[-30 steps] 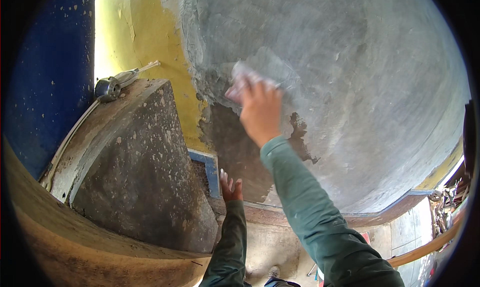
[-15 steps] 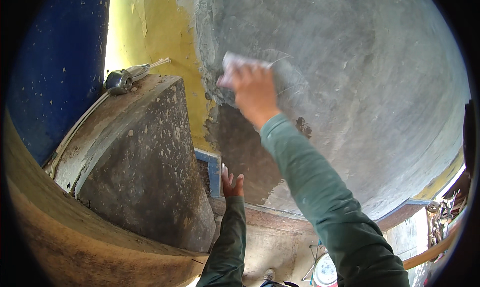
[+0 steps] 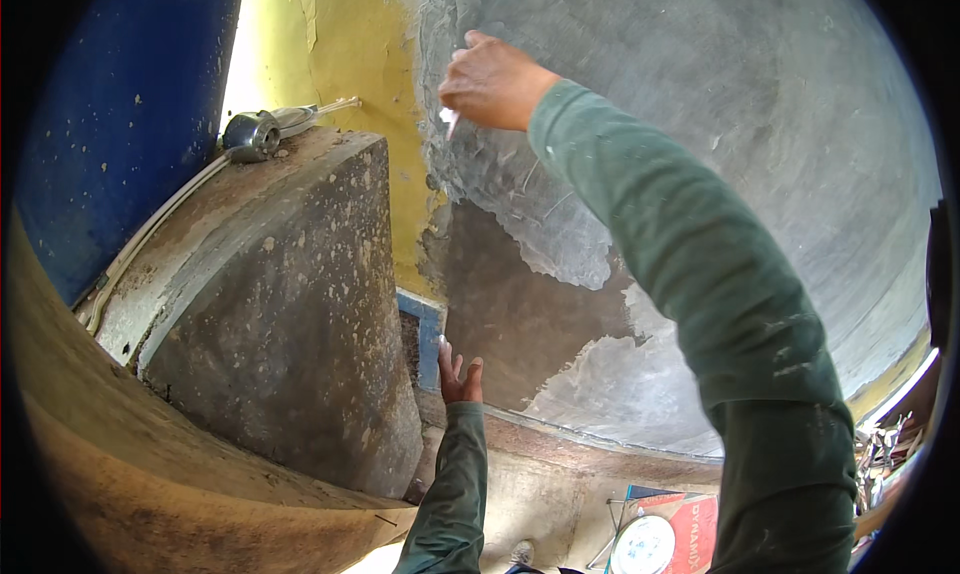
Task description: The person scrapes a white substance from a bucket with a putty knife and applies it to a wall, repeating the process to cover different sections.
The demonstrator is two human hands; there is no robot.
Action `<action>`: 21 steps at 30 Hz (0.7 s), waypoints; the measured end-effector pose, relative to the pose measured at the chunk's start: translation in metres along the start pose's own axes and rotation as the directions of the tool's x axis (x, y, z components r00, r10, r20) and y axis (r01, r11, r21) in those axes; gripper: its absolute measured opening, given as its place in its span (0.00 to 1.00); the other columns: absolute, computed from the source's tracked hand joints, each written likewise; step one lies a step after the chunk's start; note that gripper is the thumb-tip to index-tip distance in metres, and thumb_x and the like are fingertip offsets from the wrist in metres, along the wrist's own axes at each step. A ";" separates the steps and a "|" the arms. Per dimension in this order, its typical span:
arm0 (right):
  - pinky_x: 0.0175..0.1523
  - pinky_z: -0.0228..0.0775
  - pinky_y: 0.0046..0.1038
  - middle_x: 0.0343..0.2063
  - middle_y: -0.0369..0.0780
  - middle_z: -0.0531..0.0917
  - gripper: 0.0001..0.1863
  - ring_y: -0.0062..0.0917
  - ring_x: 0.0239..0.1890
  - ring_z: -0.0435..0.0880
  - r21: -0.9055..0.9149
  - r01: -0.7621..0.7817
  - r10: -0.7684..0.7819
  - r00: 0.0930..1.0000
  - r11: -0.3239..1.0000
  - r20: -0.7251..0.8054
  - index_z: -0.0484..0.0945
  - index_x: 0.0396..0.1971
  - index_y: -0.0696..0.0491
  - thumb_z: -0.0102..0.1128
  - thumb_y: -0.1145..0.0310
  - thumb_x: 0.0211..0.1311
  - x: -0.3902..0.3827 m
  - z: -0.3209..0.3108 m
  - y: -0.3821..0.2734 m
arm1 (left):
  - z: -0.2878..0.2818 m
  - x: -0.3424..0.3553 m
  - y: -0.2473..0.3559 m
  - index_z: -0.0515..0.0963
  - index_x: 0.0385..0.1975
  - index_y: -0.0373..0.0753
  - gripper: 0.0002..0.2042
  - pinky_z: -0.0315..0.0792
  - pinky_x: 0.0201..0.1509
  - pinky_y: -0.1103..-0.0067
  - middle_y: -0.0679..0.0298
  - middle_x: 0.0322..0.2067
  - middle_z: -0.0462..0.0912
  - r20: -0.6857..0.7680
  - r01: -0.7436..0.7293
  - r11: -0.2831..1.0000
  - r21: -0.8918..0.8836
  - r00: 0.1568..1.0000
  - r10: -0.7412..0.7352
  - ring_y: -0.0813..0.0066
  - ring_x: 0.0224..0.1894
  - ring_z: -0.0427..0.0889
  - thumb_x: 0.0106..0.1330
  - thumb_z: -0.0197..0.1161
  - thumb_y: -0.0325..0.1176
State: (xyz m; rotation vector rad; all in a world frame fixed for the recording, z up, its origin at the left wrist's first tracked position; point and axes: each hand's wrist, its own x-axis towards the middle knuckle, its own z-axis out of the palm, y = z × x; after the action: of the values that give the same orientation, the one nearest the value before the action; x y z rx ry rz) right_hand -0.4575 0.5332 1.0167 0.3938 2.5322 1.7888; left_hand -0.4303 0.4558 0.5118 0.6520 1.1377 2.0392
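My right hand (image 3: 497,82) is closed around a thin, pale paper-like piece (image 3: 449,119), pressed at the left edge of the grey plaster. Most of that piece is hidden under the fingers. The grey plastered wall (image 3: 690,124) is smooth on the right and rough beside the yellow paint. Below the right hand lies a darker brown bare patch (image 3: 530,319) with a ragged plaster border. My left hand (image 3: 460,376) is held low with its fingers apart and nothing in it; a fingertip has white residue. It is nearest the blue-painted trim (image 3: 428,344) at the wall's foot.
On the left, a concrete ledge (image 3: 290,304) carries a metal cylindrical fitting (image 3: 252,134) with pale cables. Behind it are a blue panel (image 3: 120,114) and a yellow wall strip (image 3: 365,84). A white round lid or bucket (image 3: 643,546) stands on the floor beside a red bag (image 3: 694,529).
My right hand has moved up and slightly left along the plaster, and its wrist has turned. The view has shifted, bringing the red bag into sight. My left hand stays open.
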 end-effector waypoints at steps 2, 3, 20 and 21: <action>0.42 0.68 0.27 0.22 0.33 0.81 0.07 0.23 0.30 0.80 0.026 0.010 -0.012 0.996 1.000 0.083 0.80 0.21 0.43 0.60 0.68 0.59 -0.020 -0.006 0.002 | -0.006 0.002 -0.008 0.50 0.72 0.51 0.44 0.69 0.59 0.59 0.54 0.71 0.51 -0.009 -0.025 0.999 0.038 1.000 0.026 0.49 0.69 0.57 0.55 0.68 0.36; 0.42 0.68 0.27 0.22 0.33 0.81 0.07 0.23 0.30 0.80 0.034 0.015 -0.017 0.997 0.999 0.080 0.80 0.21 0.43 0.60 0.68 0.59 -0.030 -0.003 -0.001 | -0.013 0.001 -0.011 0.51 0.72 0.51 0.44 0.69 0.59 0.59 0.54 0.71 0.51 -0.014 -0.051 0.996 0.079 0.999 0.053 0.49 0.69 0.57 0.55 0.68 0.36; 0.58 0.64 0.35 0.38 0.37 0.81 0.19 0.30 0.47 0.76 0.379 -0.426 0.449 0.893 0.822 0.031 0.80 0.46 0.53 0.60 0.71 0.51 -0.310 0.069 -0.142 | 0.022 -0.030 -0.013 0.53 0.71 0.39 0.41 0.57 0.71 0.63 0.49 0.69 0.56 0.065 0.061 0.995 0.076 0.996 -0.066 0.58 0.72 0.55 0.55 0.65 0.33; 0.56 0.64 0.36 0.38 0.36 0.81 0.19 0.31 0.46 0.76 0.453 -0.453 0.451 0.884 0.768 0.118 0.80 0.46 0.51 0.59 0.73 0.51 -0.316 0.068 -0.147 | 0.024 -0.032 -0.011 0.53 0.71 0.39 0.41 0.57 0.70 0.64 0.50 0.69 0.56 0.072 0.078 0.994 0.081 0.994 -0.084 0.59 0.72 0.55 0.55 0.65 0.33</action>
State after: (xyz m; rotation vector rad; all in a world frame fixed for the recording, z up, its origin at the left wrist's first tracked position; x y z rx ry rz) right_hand -0.1697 0.4823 0.8153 1.1076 3.0484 1.2086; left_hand -0.3898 0.4477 0.5111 0.7037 1.1859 1.8945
